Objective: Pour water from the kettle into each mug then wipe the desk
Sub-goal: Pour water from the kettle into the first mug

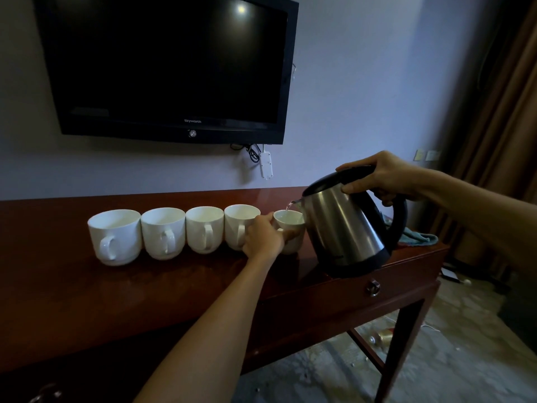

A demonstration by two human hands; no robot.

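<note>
Wall-mounted flat-screen television point(171, 68), black bezel, screen dark; the word "Skyworth" is legible on the lower bezel, with a round emblem just below it. No other writing can be read; a faint mark low on the kettle body is too small to make out.

Right hand point(386, 181): arm extended from the right edge of the view, fingers curled round the top of the black handle of the kettle point(348, 228), thumb lying along the lid. The kettle is held clear of the tabletop point(174, 286) and tilted to the left, spout down, over the rightmost mug point(290, 221); a thin stream of water falls from the spout into that mug.

Left hand point(264, 237): forearm reaching forward from the lower centre, fingers wrapped round the near side of the rightmost mug, steadying it as it stands on the tabletop.

Kettle: brushed stainless-steel body, conical and wider at the bottom, with black plastic lid, handle and base ring. Mugs: five in a row, white glazed ceramic, rounded with a stepped foot and loop handles facing the viewer; the other four mugs point(114, 237) point(163, 232) point(204, 228) point(239, 225) stand to the left, sides touching or nearly so. Tabletop: polished, reddish-brown wood, glossy, with a drawer front and metal pull point(373, 287) beneath. A crumpled teal cloth point(418, 238) lies at the right end, behind the kettle. A white power strip point(266, 164) hangs on the wall under the television.
</note>
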